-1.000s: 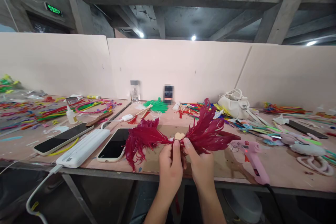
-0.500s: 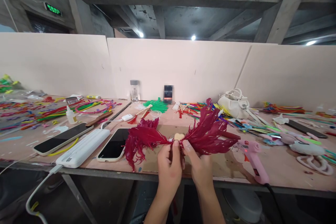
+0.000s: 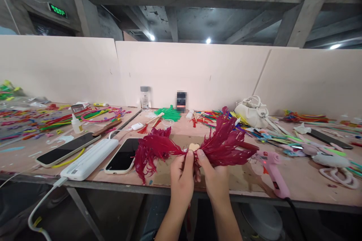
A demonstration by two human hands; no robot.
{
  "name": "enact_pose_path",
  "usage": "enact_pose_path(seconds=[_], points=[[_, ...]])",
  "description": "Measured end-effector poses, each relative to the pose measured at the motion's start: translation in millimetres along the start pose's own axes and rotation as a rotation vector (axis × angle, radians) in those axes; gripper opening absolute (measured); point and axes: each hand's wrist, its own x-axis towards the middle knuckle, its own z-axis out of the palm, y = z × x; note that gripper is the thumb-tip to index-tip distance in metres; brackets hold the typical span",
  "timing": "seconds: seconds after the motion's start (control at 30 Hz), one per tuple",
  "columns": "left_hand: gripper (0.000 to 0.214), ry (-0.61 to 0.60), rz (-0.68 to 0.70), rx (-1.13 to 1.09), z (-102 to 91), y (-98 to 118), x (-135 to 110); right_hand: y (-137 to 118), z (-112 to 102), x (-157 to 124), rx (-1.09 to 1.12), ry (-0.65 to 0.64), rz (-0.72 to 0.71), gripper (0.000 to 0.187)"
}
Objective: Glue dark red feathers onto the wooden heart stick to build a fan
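Both my hands pinch the middle of a dark red feather ornament just above the table's front edge. My left hand [image 3: 182,177] grips the base of the left spray of red feathers [image 3: 152,148]. My right hand [image 3: 215,180] holds the base of the right spray of red feathers [image 3: 226,141], which fans up and to the right. A small tan piece [image 3: 194,146] pokes up between my fingertips where the two sprays meet. A brown cardboard sheet [image 3: 246,177] lies on the table under my hands.
A pink glue gun [image 3: 271,171] lies right of my hands, cord over the edge. On the left are two phones [image 3: 123,156] [image 3: 66,148] and a white power bank [image 3: 90,158]. A white handbag [image 3: 253,111], coloured pipe cleaners [image 3: 70,116], a glue bottle [image 3: 75,124] and green feathers [image 3: 169,113] sit further back.
The right spray of feathers has tilted slightly upward and my hands shifted a little; otherwise nothing has moved.
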Motion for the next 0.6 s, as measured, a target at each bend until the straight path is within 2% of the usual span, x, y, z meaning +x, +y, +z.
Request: enact_pose_path(seconds=[0.2, 0.37, 0.5, 0.6], points=[[0.056, -0.048, -0.085, -0.117, -3.9, -4, 1, 0, 2, 0, 0.051, 0.009, 0.069, 0.035], [0.047, -0.032, -0.026, -0.024, -2.8, 0, 1, -7, 3, -2, 0.009, 0.035, 0.031, 0.032], [0.048, -0.003, 0.056, 0.122, -2.6, 3, 0, -9, 3, -3, 0.020, -0.033, 0.063, 0.033], [0.048, 0.027, 0.088, 0.133, -1.7, 5, 0, -7, 2, -2, 0.062, -0.054, 0.043, 0.031]])
